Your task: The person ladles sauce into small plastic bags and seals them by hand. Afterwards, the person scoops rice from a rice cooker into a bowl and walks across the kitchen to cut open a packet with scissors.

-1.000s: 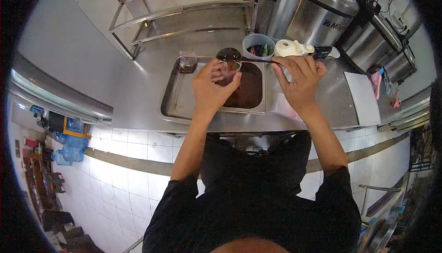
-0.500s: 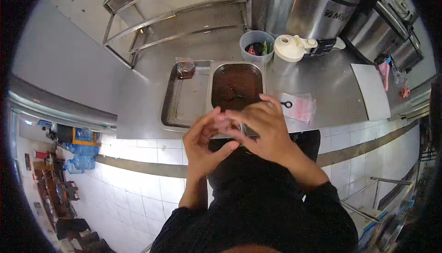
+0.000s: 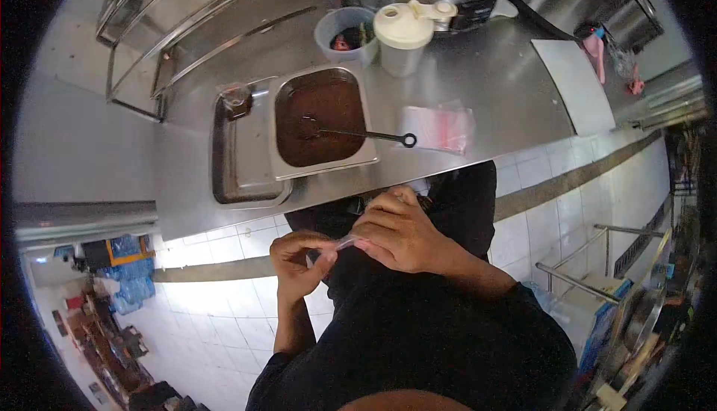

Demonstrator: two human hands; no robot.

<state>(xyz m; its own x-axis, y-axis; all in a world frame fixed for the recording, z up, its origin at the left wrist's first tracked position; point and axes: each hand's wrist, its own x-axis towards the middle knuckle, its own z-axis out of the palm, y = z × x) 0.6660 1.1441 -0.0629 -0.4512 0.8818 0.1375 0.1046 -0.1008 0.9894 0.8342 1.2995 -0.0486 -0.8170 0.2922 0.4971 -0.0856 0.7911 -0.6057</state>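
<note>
In front of my body, below the counter's edge, my left hand [image 3: 300,260] and my right hand [image 3: 399,232] pinch a small clear plastic bag [image 3: 345,242] between them. Much of the bag is hidden by the fingers. Beyond them on the counter is a steel pan [image 3: 280,168] of dark brown liquid. A ladle with a black handle [image 3: 373,135] lies in the liquid, its ring end over the pan's right rim. Right of it lie flat clear bags with red markings [image 3: 441,128].
A shallow steel tray [image 3: 246,190] left of the pan holds a small filled bag [image 3: 237,101]. Behind stand a plastic tub [image 3: 343,34] and a lidded white pitcher [image 3: 403,37]. A white board [image 3: 575,86] lies at right, below a metal rack [image 3: 216,19] at left.
The view has turned and shifted, showing more of the pan and ladle. My hands have come lower and closer together, and a clear bag now shows between the fingertips.
</note>
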